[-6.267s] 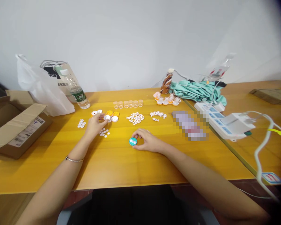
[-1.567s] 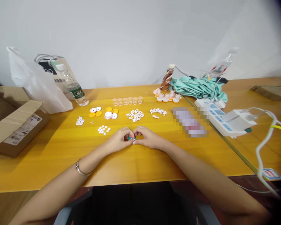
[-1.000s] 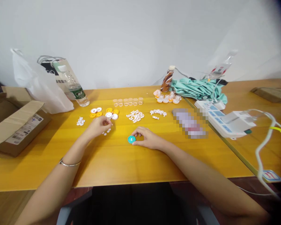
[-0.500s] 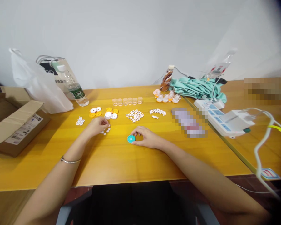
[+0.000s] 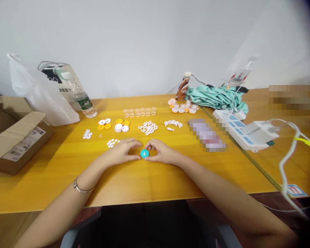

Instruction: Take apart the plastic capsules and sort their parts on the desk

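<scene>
A small round teal disc (image 5: 144, 153) with a pale knob at its centre sits just above the wooden table. My right hand (image 5: 160, 151) pinches its right edge between thumb and fingers. From the other side, my left hand (image 5: 124, 151) curves toward the disc with thumb and fingers apart. Its thumb tip is at the disc's left edge; whether it touches I cannot tell. Small white round pieces (image 5: 111, 143) lie by the back of my left hand. Farther off are white discs (image 5: 121, 128) and yellow discs (image 5: 104, 126), plus flat white cut-out pieces (image 5: 148, 127).
Several clear cups (image 5: 140, 112) form a row at the back. Orange-and-clear parts (image 5: 183, 107) stand near a brown bottle (image 5: 183, 88). A cardboard box (image 5: 23, 141) and water bottle (image 5: 85, 103) are left; a power strip (image 5: 240, 129) with cables is right.
My left hand has moved right and nearer, from the small white round pieces to the teal disc's left side, its fingers now spread. My right hand stays on the disc.
</scene>
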Demonstrator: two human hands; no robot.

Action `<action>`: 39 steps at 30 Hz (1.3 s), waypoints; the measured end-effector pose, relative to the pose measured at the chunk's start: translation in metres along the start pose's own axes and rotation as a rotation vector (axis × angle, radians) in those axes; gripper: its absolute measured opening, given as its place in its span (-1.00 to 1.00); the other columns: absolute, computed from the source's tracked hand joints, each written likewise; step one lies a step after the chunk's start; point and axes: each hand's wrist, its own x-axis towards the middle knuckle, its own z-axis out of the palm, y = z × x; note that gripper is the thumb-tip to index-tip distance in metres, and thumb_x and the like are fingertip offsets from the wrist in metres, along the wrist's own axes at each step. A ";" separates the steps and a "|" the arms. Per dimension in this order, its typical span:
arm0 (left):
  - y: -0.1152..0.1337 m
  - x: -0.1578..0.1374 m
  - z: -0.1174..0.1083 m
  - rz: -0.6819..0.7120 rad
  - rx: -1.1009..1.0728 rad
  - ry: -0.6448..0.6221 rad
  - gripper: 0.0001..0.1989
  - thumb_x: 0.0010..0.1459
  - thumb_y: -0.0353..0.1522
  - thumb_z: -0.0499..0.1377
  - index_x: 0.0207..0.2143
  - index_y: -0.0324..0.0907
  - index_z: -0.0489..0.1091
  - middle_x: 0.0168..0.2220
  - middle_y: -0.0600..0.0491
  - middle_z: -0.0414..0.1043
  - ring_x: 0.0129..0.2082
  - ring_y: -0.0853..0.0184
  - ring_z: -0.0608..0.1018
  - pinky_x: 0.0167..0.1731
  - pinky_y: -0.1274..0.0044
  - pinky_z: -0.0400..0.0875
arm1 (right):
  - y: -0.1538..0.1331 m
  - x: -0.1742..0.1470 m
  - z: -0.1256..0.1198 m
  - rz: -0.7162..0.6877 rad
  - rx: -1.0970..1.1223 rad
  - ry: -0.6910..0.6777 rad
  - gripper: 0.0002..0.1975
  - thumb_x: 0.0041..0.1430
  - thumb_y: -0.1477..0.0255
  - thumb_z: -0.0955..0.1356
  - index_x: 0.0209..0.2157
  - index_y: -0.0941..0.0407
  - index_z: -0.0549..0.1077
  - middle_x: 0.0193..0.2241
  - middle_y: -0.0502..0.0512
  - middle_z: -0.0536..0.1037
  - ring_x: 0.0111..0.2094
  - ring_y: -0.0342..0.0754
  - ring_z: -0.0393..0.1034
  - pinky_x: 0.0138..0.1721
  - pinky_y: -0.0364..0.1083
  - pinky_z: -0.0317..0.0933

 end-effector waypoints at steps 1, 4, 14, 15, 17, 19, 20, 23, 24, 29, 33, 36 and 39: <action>0.003 0.002 0.004 0.011 -0.007 -0.019 -0.66 0.07 -0.21 0.15 -0.11 -0.13 0.32 -0.21 0.00 0.36 -0.21 0.28 0.41 -0.19 0.46 0.30 | 0.001 0.000 0.000 -0.001 0.005 -0.002 -0.69 -0.09 0.30 0.43 -0.29 0.10 0.35 -0.34 0.02 0.40 -0.27 -0.08 0.29 -0.20 -0.08 0.16; 0.005 0.006 0.013 0.022 -0.030 -0.020 -0.70 0.09 -0.21 0.15 -0.14 -0.13 0.35 -0.25 0.01 0.36 -0.24 0.30 0.41 -0.23 0.49 0.30 | 0.004 0.001 0.001 0.006 0.023 -0.007 -0.59 -0.16 0.24 0.47 -0.29 0.10 0.33 -0.35 0.01 0.39 -0.29 -0.08 0.28 -0.22 -0.08 0.17; 0.005 0.006 0.015 -0.001 -0.124 0.057 -0.71 0.06 -0.22 0.18 -0.18 -0.15 0.37 -0.29 0.04 0.35 -0.28 0.35 0.41 -0.27 0.51 0.32 | 0.003 0.000 -0.001 0.033 0.060 -0.025 -0.48 -0.23 0.19 0.49 -0.26 0.10 0.28 -0.33 0.02 0.37 -0.28 -0.07 0.27 -0.23 -0.07 0.19; 0.006 0.005 0.014 -0.007 -0.143 0.067 -0.71 0.06 -0.21 0.18 -0.18 -0.14 0.37 -0.28 0.04 0.35 -0.28 0.35 0.41 -0.27 0.51 0.32 | 0.002 0.000 -0.002 0.033 0.058 -0.027 -0.49 -0.23 0.19 0.49 -0.27 0.10 0.28 -0.33 0.02 0.37 -0.28 -0.07 0.27 -0.23 -0.07 0.19; 0.007 0.005 0.009 -0.015 -0.158 0.107 -0.72 0.07 -0.21 0.17 -0.17 -0.13 0.38 -0.27 0.04 0.35 -0.26 0.35 0.42 -0.24 0.50 0.33 | 0.002 0.000 -0.002 0.032 0.054 -0.033 -0.49 -0.24 0.18 0.49 -0.28 0.11 0.29 -0.33 0.03 0.37 -0.28 -0.06 0.27 -0.23 -0.06 0.19; 0.006 0.004 0.001 -0.027 -0.122 0.208 -0.72 0.08 -0.21 0.16 -0.18 -0.13 0.38 -0.26 0.03 0.37 -0.25 0.34 0.42 -0.20 0.48 0.32 | 0.001 -0.001 -0.003 0.038 0.049 -0.034 -0.48 -0.23 0.17 0.48 -0.27 0.12 0.29 -0.33 0.04 0.37 -0.28 -0.06 0.28 -0.22 -0.05 0.20; 0.003 0.004 -0.004 -0.047 -0.083 0.289 -0.72 0.08 -0.21 0.15 -0.18 -0.14 0.38 -0.27 0.02 0.38 -0.25 0.33 0.42 -0.19 0.47 0.31 | 0.000 -0.001 -0.003 0.043 0.047 -0.035 -0.47 -0.24 0.16 0.48 -0.26 0.12 0.29 -0.32 0.05 0.37 -0.28 -0.05 0.28 -0.22 -0.05 0.20; -0.015 -0.002 -0.022 -0.199 0.086 0.561 -0.71 0.08 -0.19 0.14 -0.20 -0.16 0.38 -0.28 0.01 0.38 -0.28 0.32 0.42 -0.19 0.47 0.31 | 0.000 -0.001 -0.004 0.064 0.039 -0.035 -0.47 -0.24 0.16 0.48 -0.26 0.12 0.29 -0.32 0.06 0.38 -0.28 -0.05 0.29 -0.22 -0.05 0.21; -0.025 -0.005 -0.029 -0.279 0.151 0.626 -0.70 0.07 -0.18 0.13 -0.20 -0.16 0.38 -0.28 0.01 0.37 -0.29 0.32 0.42 -0.19 0.48 0.31 | -0.001 -0.001 -0.004 0.068 0.036 -0.036 -0.48 -0.24 0.16 0.48 -0.27 0.12 0.29 -0.32 0.06 0.38 -0.28 -0.05 0.29 -0.22 -0.05 0.21; -0.079 -0.028 -0.060 -0.728 0.443 0.707 -0.65 0.03 -0.14 0.11 -0.22 -0.18 0.41 -0.22 -0.05 0.39 -0.23 0.21 0.43 -0.24 0.45 0.28 | 0.000 -0.002 -0.003 0.067 0.024 -0.039 -0.51 -0.20 0.17 0.47 -0.27 0.11 0.30 -0.32 0.06 0.39 -0.28 -0.05 0.29 -0.22 -0.06 0.20; -0.102 -0.040 -0.066 -0.919 0.495 0.530 -0.56 -0.01 -0.05 0.10 -0.25 -0.19 0.45 -0.24 -0.13 0.43 -0.19 0.06 0.44 -0.34 0.41 0.27 | 0.000 -0.001 -0.003 0.062 0.011 -0.041 -0.51 -0.19 0.17 0.47 -0.26 0.12 0.29 -0.32 0.06 0.39 -0.27 -0.05 0.30 -0.21 -0.05 0.20; -0.106 -0.040 -0.064 -0.930 0.497 0.471 -0.53 -0.03 -0.01 0.09 -0.25 -0.18 0.46 -0.23 -0.14 0.45 -0.19 0.03 0.44 -0.35 0.41 0.26 | -0.001 -0.001 -0.003 0.060 0.006 -0.048 -0.52 -0.17 0.18 0.46 -0.27 0.12 0.29 -0.32 0.06 0.39 -0.27 -0.05 0.30 -0.20 -0.05 0.19; -0.108 -0.037 -0.061 -0.938 0.499 0.453 -0.53 -0.04 -0.01 0.09 -0.23 -0.15 0.47 -0.21 -0.14 0.46 -0.17 0.01 0.44 -0.34 0.40 0.26 | -0.001 -0.001 -0.004 0.060 0.006 -0.046 -0.53 -0.17 0.18 0.46 -0.27 0.12 0.29 -0.32 0.06 0.39 -0.27 -0.05 0.30 -0.20 -0.05 0.19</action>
